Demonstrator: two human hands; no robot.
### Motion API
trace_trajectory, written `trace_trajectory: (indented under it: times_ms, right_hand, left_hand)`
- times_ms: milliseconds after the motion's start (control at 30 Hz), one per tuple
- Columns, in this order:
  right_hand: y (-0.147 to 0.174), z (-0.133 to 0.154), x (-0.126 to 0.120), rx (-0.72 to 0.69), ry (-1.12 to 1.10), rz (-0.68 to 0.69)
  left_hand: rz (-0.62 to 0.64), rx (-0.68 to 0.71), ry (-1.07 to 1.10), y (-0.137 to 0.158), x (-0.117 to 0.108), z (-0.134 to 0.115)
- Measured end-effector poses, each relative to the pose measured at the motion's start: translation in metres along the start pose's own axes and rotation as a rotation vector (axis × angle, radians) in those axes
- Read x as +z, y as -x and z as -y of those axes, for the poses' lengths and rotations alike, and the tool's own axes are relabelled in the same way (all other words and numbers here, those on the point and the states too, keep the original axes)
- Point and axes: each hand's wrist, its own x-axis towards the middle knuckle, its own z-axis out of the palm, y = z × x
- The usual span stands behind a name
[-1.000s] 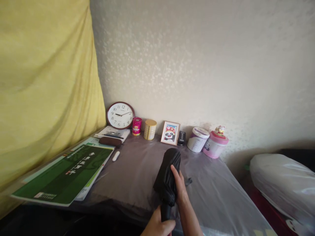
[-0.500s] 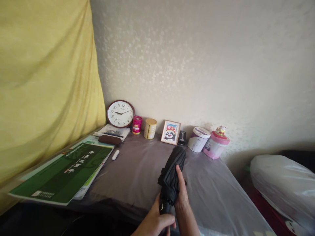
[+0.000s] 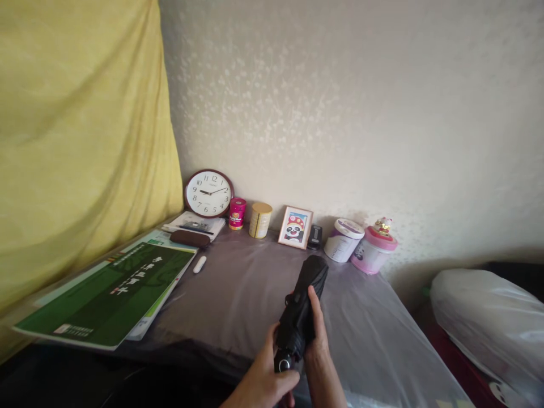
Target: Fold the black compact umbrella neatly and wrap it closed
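Note:
A folded black umbrella point(image 3: 304, 300) tilts away from me over the near part of the table, its canopy end pointing toward the wall. My left hand point(image 3: 272, 371) is closed around its handle, just by a round button with a silvery ring. Along the right side of the canopy lies my right hand point(image 3: 318, 340), wrapped against the folded fabric with the thumb side up. Its other fingers are hidden behind the umbrella.
On the grey-covered table point(image 3: 229, 300), green booklets point(image 3: 114, 294), a brown case point(image 3: 190, 238) and a white stick-like object point(image 3: 199, 264) lie left. A clock point(image 3: 209, 192), tins point(image 3: 260, 221), picture frame point(image 3: 295, 228) and tubs point(image 3: 343, 241) line the wall. A plastic-wrapped bundle point(image 3: 488, 323) sits right.
The umbrella has turned about its length, bringing the ringed button into view, and its canopy looks slimmer and tidier. Its tip leans slightly farther right. Both hands stay on it.

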Motion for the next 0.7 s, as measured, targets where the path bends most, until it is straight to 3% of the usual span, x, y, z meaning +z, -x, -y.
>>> trace_trajectory:
  times_ms: [67, 133, 267, 333, 400, 467, 533, 633, 700]
  right_hand:
    - [0.003, 0.002, 0.0, 0.082, -0.02, 0.066]
    - [0.005, 0.002, 0.001, 0.05, 0.051, 0.048]
    - [0.004, -0.004, 0.003, -0.079, 0.211, -0.073]
    - [0.002, -0.007, 0.003, -0.098, 0.222, -0.109]
    - [0.001, -0.009, 0.003, -0.106, 0.206, -0.128]
    - [0.001, -0.009, 0.003, -0.089, 0.177, -0.134]
    - [0.002, -0.008, 0.002, -0.029, 0.142, -0.102]
    - [0.004, -0.005, 0.001, 0.086, 0.099, 0.0]
    - [0.005, -0.005, 0.002, 0.078, 0.131, 0.022]
  left_hand:
    - [0.099, -0.015, 0.148, 0.001, 0.001, -0.003]
    - [0.06, 0.02, 0.115, 0.001, 0.002, 0.002]
    - [-0.195, 0.156, -0.287, -0.001, 0.004, 0.019]
    - [-0.269, 0.092, -0.533, -0.002, 0.003, 0.024]
    - [-0.298, 0.025, -0.647, 0.0, 0.001, 0.023]
    - [-0.276, 0.089, -0.534, 0.002, -0.001, 0.017]
    - [-0.18, 0.116, -0.237, 0.004, -0.001, 0.008]
    - [0.007, 0.0, 0.173, 0.005, 0.0, 0.0]
    - [0.014, -0.008, 0.225, 0.004, 0.001, 0.002]
